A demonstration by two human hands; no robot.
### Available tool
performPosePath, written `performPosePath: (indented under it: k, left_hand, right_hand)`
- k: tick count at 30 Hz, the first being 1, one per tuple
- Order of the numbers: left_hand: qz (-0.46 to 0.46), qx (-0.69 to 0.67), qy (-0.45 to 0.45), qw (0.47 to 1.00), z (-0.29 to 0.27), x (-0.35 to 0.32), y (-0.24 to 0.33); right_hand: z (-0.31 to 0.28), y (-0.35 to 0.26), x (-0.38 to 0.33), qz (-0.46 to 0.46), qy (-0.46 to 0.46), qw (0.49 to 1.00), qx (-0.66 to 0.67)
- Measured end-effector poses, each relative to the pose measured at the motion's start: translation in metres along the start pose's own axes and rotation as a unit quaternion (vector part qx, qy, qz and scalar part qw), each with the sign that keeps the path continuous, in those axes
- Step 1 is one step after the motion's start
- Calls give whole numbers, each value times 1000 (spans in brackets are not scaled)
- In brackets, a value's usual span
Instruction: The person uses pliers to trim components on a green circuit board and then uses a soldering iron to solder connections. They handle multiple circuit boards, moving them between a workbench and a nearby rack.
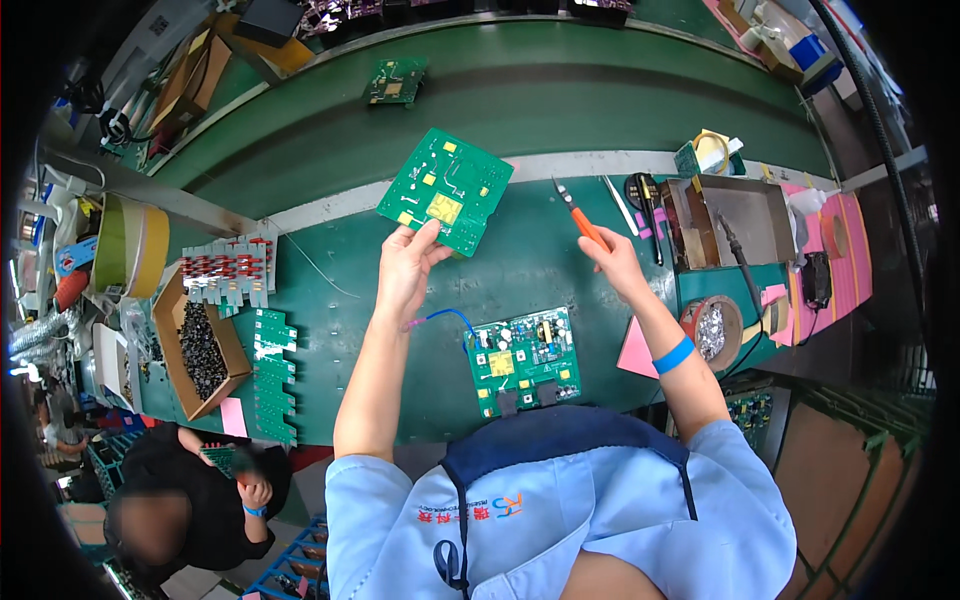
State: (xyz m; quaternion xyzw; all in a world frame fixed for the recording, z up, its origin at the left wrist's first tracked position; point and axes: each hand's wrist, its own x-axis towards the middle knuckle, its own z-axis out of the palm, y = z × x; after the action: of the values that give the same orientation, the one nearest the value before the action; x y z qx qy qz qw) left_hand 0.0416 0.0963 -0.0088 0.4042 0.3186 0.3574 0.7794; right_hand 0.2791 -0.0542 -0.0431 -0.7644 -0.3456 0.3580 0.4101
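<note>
My left hand (410, 265) grips the lower edge of a green circuit board (465, 185) with yellow patches, raised and tilted above the bench. In my right hand (618, 262) is a pair of orange-handled nippers (583, 220), their dark jaws pointing up and left, apart from the board. Closer to my body, a second circuit board (525, 335) lies on the green bench with components facing up. A blue wire (452, 312) with a pink end loops off its left side. The nippers' handles are partly hidden by my fingers.
On the left stand a cardboard box (232, 350) of small dark parts and stacked board strips (275, 370). To the right are a metal tray (740, 215), a soldering iron (738, 245) and a round tin (688, 318). Another board (395, 82) rests farther off. A person (190, 490) works lower left.
</note>
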Motion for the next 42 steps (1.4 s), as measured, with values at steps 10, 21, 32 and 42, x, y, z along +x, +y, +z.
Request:
performPosePath:
  k: [10, 21, 32, 42]
  left_hand:
    - [80, 58, 61, 993, 23, -17, 6]
    - [105, 61, 60, 991, 26, -17, -3]
    - [104, 40, 70, 991, 28, -22, -2]
    - [79, 91, 61, 991, 17, -11, -7]
  right_hand:
    - [23, -69, -28, -351, 98, 889, -278]
    - [29, -71, -31, -372, 129, 863, -316]
    - [31, -66, -30, -380, 133, 844, -354]
    - [37, -42, -19, -198, -34, 974, -107]
